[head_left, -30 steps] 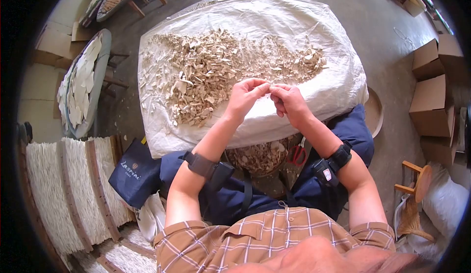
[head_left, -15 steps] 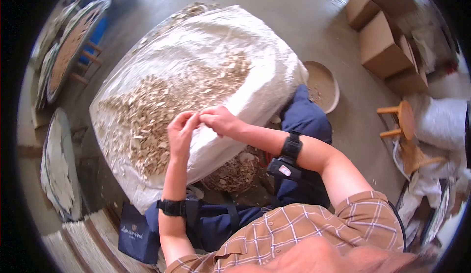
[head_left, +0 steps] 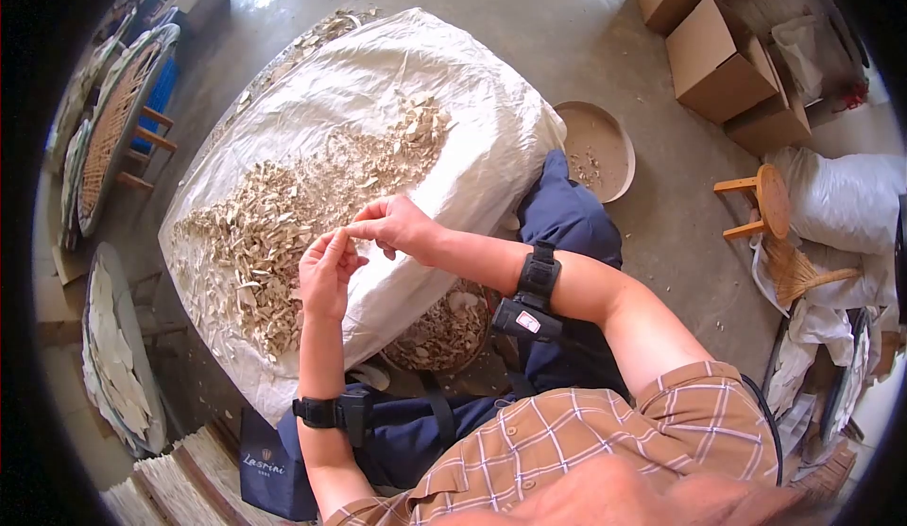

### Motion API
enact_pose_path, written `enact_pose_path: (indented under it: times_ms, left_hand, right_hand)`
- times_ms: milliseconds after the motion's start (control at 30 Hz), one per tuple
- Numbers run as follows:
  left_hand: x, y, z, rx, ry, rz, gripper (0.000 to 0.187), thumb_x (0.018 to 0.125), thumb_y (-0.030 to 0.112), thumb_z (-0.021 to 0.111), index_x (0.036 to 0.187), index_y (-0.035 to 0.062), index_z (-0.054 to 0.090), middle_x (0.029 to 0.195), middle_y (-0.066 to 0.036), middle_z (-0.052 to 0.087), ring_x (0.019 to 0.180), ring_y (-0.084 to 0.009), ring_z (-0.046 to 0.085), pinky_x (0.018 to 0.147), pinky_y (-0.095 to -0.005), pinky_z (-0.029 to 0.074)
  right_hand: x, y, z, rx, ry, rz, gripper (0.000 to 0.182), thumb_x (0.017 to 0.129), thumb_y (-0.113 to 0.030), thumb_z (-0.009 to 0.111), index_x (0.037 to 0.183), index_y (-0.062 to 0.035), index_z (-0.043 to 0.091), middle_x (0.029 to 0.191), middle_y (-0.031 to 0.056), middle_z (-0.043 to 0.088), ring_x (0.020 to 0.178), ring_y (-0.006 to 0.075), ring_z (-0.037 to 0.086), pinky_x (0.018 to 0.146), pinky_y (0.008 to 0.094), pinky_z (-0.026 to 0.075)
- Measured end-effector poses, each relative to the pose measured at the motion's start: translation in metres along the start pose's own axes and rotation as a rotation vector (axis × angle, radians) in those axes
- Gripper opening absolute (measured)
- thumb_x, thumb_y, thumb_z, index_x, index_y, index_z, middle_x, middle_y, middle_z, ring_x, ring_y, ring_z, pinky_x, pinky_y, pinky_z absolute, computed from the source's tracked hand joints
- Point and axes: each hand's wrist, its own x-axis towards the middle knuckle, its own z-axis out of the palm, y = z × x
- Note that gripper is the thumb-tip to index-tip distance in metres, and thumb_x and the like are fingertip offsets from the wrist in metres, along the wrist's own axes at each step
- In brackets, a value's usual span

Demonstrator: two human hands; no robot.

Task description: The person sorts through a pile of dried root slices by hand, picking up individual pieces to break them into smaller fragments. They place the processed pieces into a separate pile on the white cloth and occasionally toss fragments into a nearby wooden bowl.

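My left hand (head_left: 324,271) and my right hand (head_left: 397,224) meet fingertip to fingertip over a heap of pale dried pieces (head_left: 283,214). They pinch one small pale piece (head_left: 346,231) between them, too small to make out clearly. The heap lies on a white sheet (head_left: 472,120) draped over a low table in front of my knees. Both wrists carry black strapped devices. A round basket of similar pieces (head_left: 444,327) sits between my legs, under the sheet's edge.
A shallow round tray (head_left: 590,153) lies on the concrete floor to the right. Cardboard boxes (head_left: 718,53), a small wooden stool (head_left: 761,203) and white sacks (head_left: 846,200) stand further right. Round woven trays (head_left: 113,129) and a dark blue bag (head_left: 269,465) are at left.
The view has swung to the right, so the table now sits left of centre. My hands stay together on the small piece, with the left one now lower than the right.
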Motion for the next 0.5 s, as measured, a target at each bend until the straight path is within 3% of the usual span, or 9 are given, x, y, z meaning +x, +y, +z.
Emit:
enact_pose_path:
  times_ms: [233, 500]
  left_hand:
    - [-0.0006, -0.0014, -0.0021, -0.078, -0.046, -0.064, 0.012, 0.084, 0.015, 0.052, 0.085, 0.0044, 0.056, 0.065, 0.000, 0.052, 0.055, -0.0079, 0.051, 0.054, -0.0279, 0.051]
    - [-0.0078, -0.0014, 0.0054, -0.191, -0.098, -0.048, 0.022, 0.085, 0.023, 0.050, 0.086, 0.0018, 0.056, 0.061, 0.000, 0.051, 0.052, -0.0081, 0.049, 0.053, -0.0268, 0.050]
  right_hand:
    - [0.0008, 0.0039, 0.0049, -0.095, -0.082, -0.170, 0.030, 0.075, -0.020, 0.063, 0.097, -0.0001, 0.056, 0.064, 0.0014, 0.054, 0.043, 0.0041, 0.043, 0.034, 0.0190, 0.034]
    - [-0.0022, -0.0023, 0.0072, -0.146, -0.071, -0.186, 0.026, 0.075, -0.021, 0.064, 0.091, -0.0022, 0.061, 0.062, 0.0010, 0.055, 0.042, 0.0040, 0.044, 0.035, 0.0181, 0.034]
